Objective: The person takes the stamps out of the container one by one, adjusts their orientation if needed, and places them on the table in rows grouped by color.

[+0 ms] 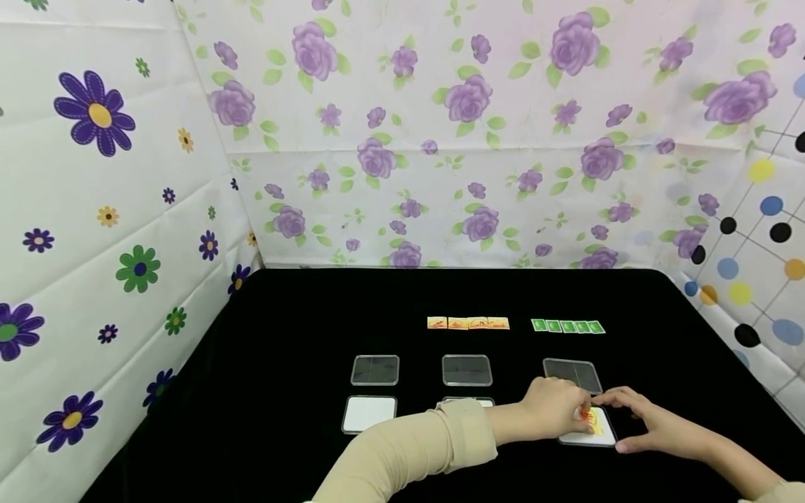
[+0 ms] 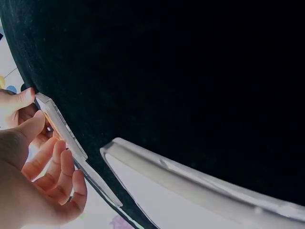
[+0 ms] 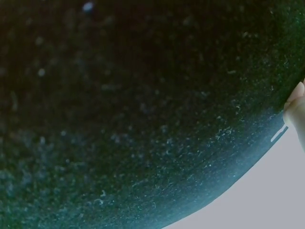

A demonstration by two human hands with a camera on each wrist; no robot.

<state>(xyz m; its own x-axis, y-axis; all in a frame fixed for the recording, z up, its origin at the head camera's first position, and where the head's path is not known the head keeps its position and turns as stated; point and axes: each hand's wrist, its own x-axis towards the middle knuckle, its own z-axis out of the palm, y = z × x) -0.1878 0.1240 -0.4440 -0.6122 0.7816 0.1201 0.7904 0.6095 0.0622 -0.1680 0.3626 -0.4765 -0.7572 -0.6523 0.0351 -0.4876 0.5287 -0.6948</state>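
Observation:
In the head view my left hand [image 1: 556, 411] reaches across to the rightmost clear case [image 1: 585, 440], which has a white inside. Its thumb and index finger pinch an orange-and-yellow card [image 1: 593, 420] lying on that white surface. My right hand [image 1: 657, 425] holds the right side of the same case, finger by the top corner and thumb by the bottom one. The left wrist view shows the left hand [image 2: 47, 176] over the tilted-looking case edge [image 2: 64, 129]. Only a little of the right hand [image 3: 296, 109] appears in the right wrist view.
Behind lies a row of clear lids [image 1: 375, 370], one partly behind my left hand. A white-filled case [image 1: 370, 414] sits at left; another [image 1: 487, 402] is mostly hidden by my sleeve. Orange cards [image 1: 468, 323] and green cards [image 1: 568, 326] lie farther back on the black cloth.

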